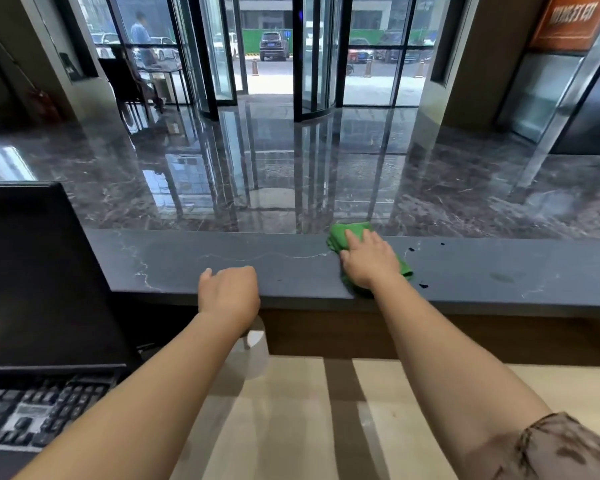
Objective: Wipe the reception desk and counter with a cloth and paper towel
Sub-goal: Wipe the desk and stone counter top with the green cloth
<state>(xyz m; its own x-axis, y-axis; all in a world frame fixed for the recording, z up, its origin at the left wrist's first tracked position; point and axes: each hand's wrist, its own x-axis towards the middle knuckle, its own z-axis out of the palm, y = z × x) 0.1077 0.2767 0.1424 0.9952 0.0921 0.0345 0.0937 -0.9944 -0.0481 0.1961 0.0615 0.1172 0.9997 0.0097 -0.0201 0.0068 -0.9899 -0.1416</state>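
The right hand [368, 261] lies flat on a folded green cloth [347, 233], fingers stretched forward and palm pressing down, so its grip is open and spread rather than closed round the fabric. The cloth sits on the raised dark stone worktop [174, 261], reaching from its far edge to its near edge, with green showing beyond the fingertips and to the right of the wrist. A few small dark spots [423, 285] mark the stone just right of the cloth. The left hand [229, 292] is at the near edge of the same worktop, well apart from the cloth, knuckles up and fingers curled under; I cannot tell whether its grip holds anything. A clear plastic container [255, 351] shows just below that wrist, partly hidden. Lower down is a pale wooden desk [291, 410], with a dark monitor [39, 271] and a black keyboard [32, 407] at the left.
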